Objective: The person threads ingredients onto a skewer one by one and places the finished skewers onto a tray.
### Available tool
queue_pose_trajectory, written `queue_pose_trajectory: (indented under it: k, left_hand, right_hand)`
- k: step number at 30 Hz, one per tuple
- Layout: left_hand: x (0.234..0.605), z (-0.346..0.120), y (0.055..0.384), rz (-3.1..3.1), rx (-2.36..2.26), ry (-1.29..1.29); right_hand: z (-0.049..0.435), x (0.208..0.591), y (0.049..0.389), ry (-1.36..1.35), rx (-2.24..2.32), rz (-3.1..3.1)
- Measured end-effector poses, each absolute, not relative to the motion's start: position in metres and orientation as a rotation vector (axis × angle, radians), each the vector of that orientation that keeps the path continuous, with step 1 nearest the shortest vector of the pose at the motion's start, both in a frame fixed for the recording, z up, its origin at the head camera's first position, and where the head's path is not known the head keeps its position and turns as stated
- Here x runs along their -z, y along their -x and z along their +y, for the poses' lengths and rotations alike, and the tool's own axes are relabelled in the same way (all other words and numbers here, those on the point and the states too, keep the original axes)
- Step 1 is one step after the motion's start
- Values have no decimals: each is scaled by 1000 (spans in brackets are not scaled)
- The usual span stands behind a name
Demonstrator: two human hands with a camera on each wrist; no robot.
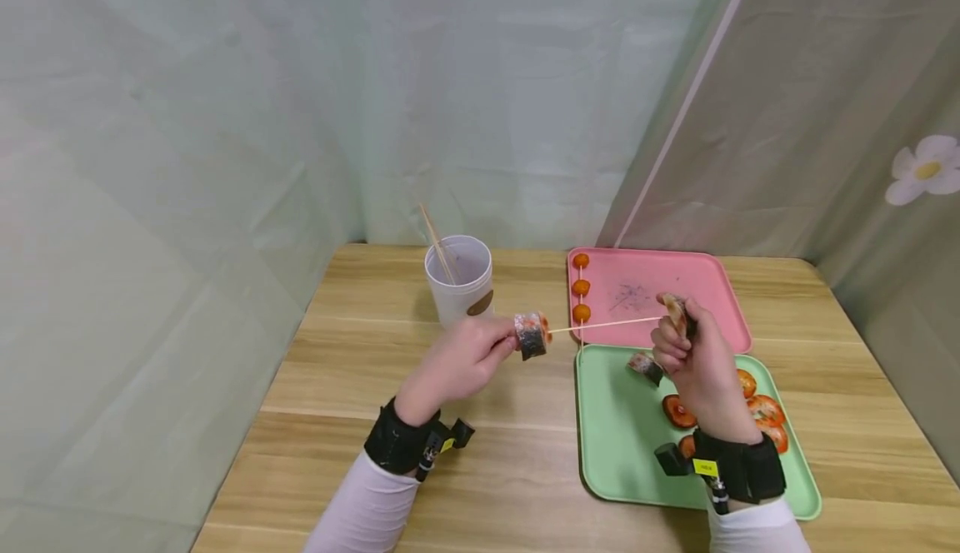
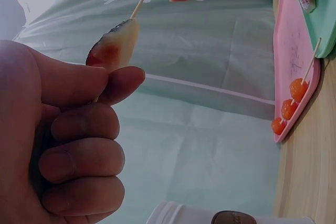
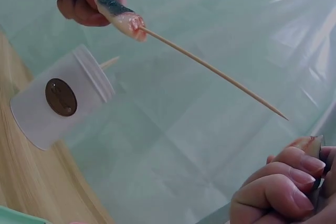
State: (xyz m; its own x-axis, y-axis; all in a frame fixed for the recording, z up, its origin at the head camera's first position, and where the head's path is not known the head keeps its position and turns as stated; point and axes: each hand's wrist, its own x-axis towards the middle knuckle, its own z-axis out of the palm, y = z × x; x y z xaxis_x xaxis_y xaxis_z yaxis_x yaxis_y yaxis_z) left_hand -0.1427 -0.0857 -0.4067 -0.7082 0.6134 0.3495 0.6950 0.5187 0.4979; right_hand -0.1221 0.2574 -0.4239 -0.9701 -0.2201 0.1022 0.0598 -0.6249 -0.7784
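Note:
My left hand (image 1: 461, 357) pinches a bamboo skewer (image 1: 603, 324) at the near end, its thumb and forefinger against a chunk of fish (image 1: 532, 335) threaded there. This chunk shows dark skin and pale, reddish flesh. The skewer's bare length points right, towards my right hand (image 1: 703, 370). In that hand a second piece of fish (image 1: 677, 316) is gripped between thumb and curled fingers. In the right wrist view, the pointed skewer tip (image 3: 283, 117) stands a little apart from this second piece. Both hands are raised above the table.
A green tray (image 1: 618, 453) under my right hand bears another fish chunk (image 1: 645, 367) and several red-orange slices (image 1: 765, 410). Behind it, a pink tray (image 1: 675, 274) carries a skewer with three orange balls (image 1: 581, 286). A white cup (image 1: 457, 299) with skewers stands at the back.

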Motion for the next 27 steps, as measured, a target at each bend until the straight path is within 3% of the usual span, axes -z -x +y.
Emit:
queue_pose_trajectory:
  k: [19, 27]
  left_hand:
    - [405, -84, 140, -2621, 940, 1122]
    - [407, -84, 140, -2637, 955, 1117]
  right_hand:
    - [250, 421, 120, 349, 2573, 1465]
    - [247, 423, 114, 320, 2480, 1840]
